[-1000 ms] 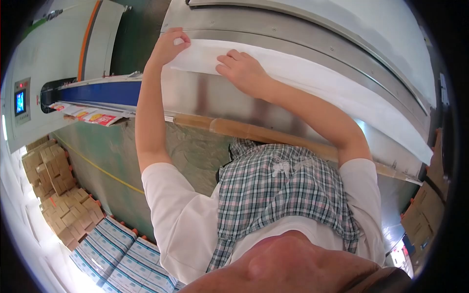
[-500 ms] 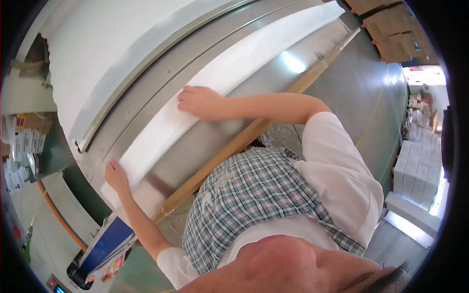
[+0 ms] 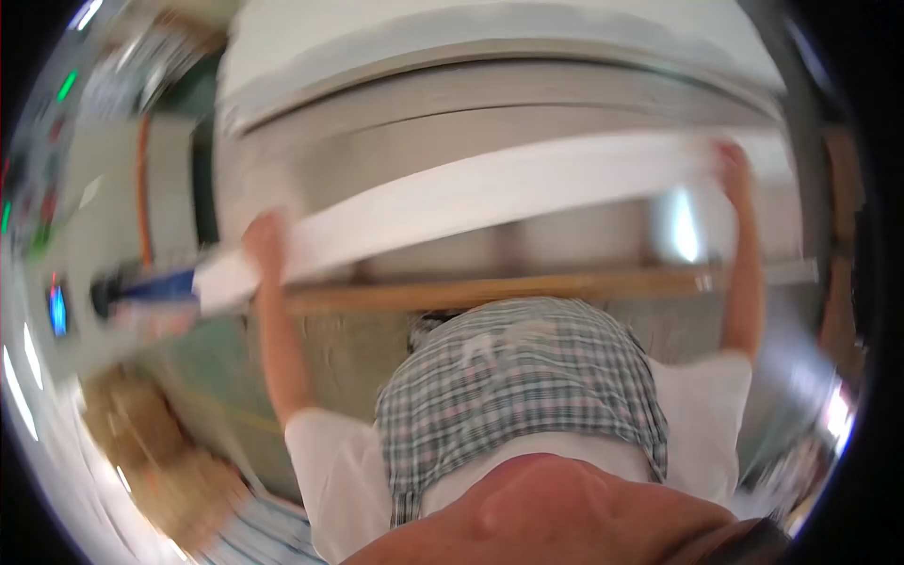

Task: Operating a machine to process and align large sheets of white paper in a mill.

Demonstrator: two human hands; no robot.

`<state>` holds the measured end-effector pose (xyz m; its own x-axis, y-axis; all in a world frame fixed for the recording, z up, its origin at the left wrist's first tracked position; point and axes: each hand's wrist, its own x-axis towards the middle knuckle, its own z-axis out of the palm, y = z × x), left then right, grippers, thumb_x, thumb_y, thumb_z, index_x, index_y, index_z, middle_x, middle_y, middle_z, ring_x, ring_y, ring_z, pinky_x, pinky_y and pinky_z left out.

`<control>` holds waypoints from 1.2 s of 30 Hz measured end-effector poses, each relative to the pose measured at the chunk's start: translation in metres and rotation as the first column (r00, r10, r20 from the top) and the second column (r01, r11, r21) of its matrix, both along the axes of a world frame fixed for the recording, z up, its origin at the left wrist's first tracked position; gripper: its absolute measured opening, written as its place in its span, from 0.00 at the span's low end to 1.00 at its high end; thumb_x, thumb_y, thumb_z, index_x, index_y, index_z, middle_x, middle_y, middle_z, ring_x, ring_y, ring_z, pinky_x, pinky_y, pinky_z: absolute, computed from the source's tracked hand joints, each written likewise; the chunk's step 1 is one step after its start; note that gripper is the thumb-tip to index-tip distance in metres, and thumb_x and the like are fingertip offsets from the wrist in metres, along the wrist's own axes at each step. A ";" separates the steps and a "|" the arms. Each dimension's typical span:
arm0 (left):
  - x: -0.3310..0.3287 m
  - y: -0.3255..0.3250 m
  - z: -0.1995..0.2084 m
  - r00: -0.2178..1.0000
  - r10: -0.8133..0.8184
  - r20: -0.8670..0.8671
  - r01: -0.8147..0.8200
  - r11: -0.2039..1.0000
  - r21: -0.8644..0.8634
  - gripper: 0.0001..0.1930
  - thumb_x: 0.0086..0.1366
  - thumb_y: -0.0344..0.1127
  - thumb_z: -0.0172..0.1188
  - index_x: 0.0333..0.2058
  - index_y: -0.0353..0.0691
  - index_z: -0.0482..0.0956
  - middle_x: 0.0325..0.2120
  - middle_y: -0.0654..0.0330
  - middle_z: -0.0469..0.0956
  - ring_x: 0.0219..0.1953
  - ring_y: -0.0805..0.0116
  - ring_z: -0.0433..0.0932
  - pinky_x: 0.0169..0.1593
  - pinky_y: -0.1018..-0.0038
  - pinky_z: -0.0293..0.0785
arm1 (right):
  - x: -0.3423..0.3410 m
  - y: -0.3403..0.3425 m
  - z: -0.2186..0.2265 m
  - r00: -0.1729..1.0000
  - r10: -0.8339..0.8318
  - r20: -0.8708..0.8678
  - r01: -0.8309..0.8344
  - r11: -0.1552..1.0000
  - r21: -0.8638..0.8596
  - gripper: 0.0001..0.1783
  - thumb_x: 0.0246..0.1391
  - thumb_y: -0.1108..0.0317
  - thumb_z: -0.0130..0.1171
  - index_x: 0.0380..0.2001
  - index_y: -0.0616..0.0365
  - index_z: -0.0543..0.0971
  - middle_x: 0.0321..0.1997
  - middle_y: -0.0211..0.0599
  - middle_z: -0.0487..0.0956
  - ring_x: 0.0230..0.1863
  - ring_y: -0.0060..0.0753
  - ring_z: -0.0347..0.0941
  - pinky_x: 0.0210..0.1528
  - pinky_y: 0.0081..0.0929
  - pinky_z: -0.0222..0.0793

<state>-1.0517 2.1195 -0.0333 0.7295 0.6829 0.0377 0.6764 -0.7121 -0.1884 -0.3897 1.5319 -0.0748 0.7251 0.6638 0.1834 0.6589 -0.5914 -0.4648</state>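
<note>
A long white strip, apparently folded cloth or sheet material point(image 3: 499, 193), stretches across in front of me, its right end higher in the picture than its left. My left hand point(image 3: 266, 247) is closed on it near the left end, and a short piece sticks out past that hand. Close to the right end, my right hand point(image 3: 733, 171) grips the strip, fingers smeared by motion. Beneath and behind the strip lies a grey metal work surface point(image 3: 377, 151). Whether the strip touches that surface all along, I cannot tell.
A wooden bar point(image 3: 527, 285) runs along the near edge of the surface, just before my checked apron point(image 3: 518, 377). Behind a curved rail point(image 3: 490, 55) spreads a wide white sheet point(image 3: 508, 24). At the left stand a blue panel point(image 3: 162, 290) and a pale machine point(image 3: 94, 188).
My right hand has gone from the middle of the strip to near its right end, so my hands are farther apart. The whole view has turned, and the strip now lies more level across it.
</note>
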 end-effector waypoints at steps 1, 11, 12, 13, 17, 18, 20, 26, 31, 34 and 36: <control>0.015 -0.021 0.001 0.982 -0.160 0.096 0.141 0.973 0.181 0.10 0.51 0.31 0.51 0.33 0.43 0.76 0.32 0.59 0.76 0.36 0.60 0.73 0.38 0.60 0.67 | 0.047 -0.031 -0.011 0.934 0.260 0.247 -0.185 0.939 -0.289 0.15 0.46 0.77 0.50 0.41 0.61 0.73 0.42 0.41 0.73 0.45 0.36 0.68 0.50 0.30 0.63; 0.147 -0.126 -0.015 0.903 0.423 0.082 -0.416 0.905 -0.088 0.19 0.61 0.51 0.42 0.30 0.46 0.79 0.34 0.59 0.76 0.45 0.53 0.67 0.49 0.37 0.49 | 0.273 -0.087 -0.094 0.968 -0.244 -0.063 0.209 0.918 -0.338 0.24 0.58 0.65 0.39 0.55 0.67 0.60 0.58 0.52 0.61 0.59 0.45 0.58 0.62 0.31 0.49; 0.137 -0.127 -0.014 0.886 0.458 0.075 -0.455 0.889 -0.057 0.19 0.61 0.51 0.42 0.30 0.46 0.79 0.34 0.59 0.76 0.45 0.53 0.67 0.49 0.37 0.49 | 0.263 -0.057 -0.108 0.919 -0.273 -0.286 0.212 0.951 -0.227 0.25 0.55 0.66 0.44 0.55 0.67 0.60 0.57 0.51 0.63 0.58 0.44 0.59 0.61 0.31 0.50; 0.140 -0.121 -0.022 0.889 0.446 0.103 -0.433 0.892 -0.129 0.21 0.61 0.52 0.41 0.31 0.45 0.79 0.34 0.59 0.76 0.46 0.53 0.67 0.49 0.37 0.48 | 0.272 -0.071 -0.097 0.836 -0.310 -0.454 0.281 0.951 -0.132 0.27 0.53 0.67 0.48 0.55 0.67 0.60 0.56 0.51 0.64 0.58 0.43 0.60 0.61 0.30 0.51; 0.135 -0.101 -0.033 0.880 0.473 0.047 -0.453 0.865 -0.216 0.23 0.62 0.53 0.38 0.33 0.43 0.79 0.35 0.57 0.76 0.46 0.53 0.67 0.50 0.38 0.48 | 0.247 -0.043 -0.099 0.880 -0.006 -0.475 -0.027 0.998 -0.061 0.28 0.52 0.68 0.47 0.56 0.66 0.59 0.57 0.51 0.63 0.58 0.45 0.59 0.61 0.31 0.50; 0.132 -0.098 -0.034 0.877 0.478 0.048 -0.459 0.864 -0.207 0.23 0.62 0.53 0.38 0.33 0.43 0.79 0.35 0.57 0.76 0.46 0.53 0.67 0.50 0.38 0.48 | 0.240 -0.044 -0.100 0.876 0.087 -0.475 -0.121 0.992 -0.041 0.28 0.52 0.68 0.46 0.56 0.66 0.59 0.57 0.52 0.63 0.58 0.45 0.59 0.61 0.31 0.50; 0.128 -0.095 -0.027 0.875 0.484 0.019 -0.461 0.844 -0.274 0.24 0.62 0.54 0.37 0.32 0.43 0.79 0.36 0.57 0.76 0.47 0.54 0.67 0.51 0.40 0.50 | 0.225 -0.062 -0.099 0.846 0.256 -0.468 -0.293 0.956 -0.006 0.28 0.52 0.68 0.46 0.56 0.66 0.59 0.57 0.52 0.63 0.58 0.46 0.58 0.61 0.31 0.50; 0.109 -0.090 -0.008 0.867 0.465 -0.178 -0.498 0.795 -0.346 0.22 0.62 0.54 0.41 0.33 0.45 0.78 0.39 0.56 0.74 0.50 0.56 0.66 0.53 0.44 0.50 | 0.152 -0.119 -0.067 0.602 0.691 -0.400 -0.733 0.677 0.066 0.28 0.51 0.68 0.43 0.57 0.65 0.58 0.58 0.53 0.61 0.58 0.50 0.56 0.61 0.32 0.49; 0.072 -0.113 -0.040 0.859 0.394 0.328 -0.361 0.919 -0.159 0.14 0.58 0.47 0.51 0.35 0.45 0.77 0.44 0.57 0.71 0.55 0.56 0.62 0.55 0.43 0.48 | -0.010 -0.010 0.035 0.769 -0.019 -0.638 -0.384 0.785 -0.486 0.28 0.51 0.71 0.43 0.58 0.63 0.57 0.59 0.51 0.61 0.60 0.48 0.53 0.62 0.32 0.46; 0.081 -0.142 -0.026 0.786 0.262 0.560 -0.274 0.960 -0.065 0.12 0.56 0.43 0.55 0.36 0.46 0.76 0.47 0.57 0.70 0.56 0.56 0.60 0.56 0.45 0.48 | 0.002 -0.028 0.017 0.537 0.778 -0.325 -0.843 0.492 -0.215 0.31 0.50 0.69 0.50 0.58 0.62 0.57 0.60 0.49 0.60 0.61 0.48 0.52 0.62 0.31 0.46; 0.077 -0.160 -0.022 0.751 0.223 0.621 -0.258 0.965 -0.035 0.12 0.55 0.41 0.56 0.37 0.46 0.75 0.48 0.57 0.69 0.56 0.56 0.61 0.56 0.46 0.49 | -0.025 0.004 0.022 0.541 0.569 -0.619 -0.767 0.636 -0.086 0.34 0.45 0.70 0.55 0.57 0.63 0.59 0.57 0.47 0.63 0.58 0.43 0.56 0.59 0.30 0.51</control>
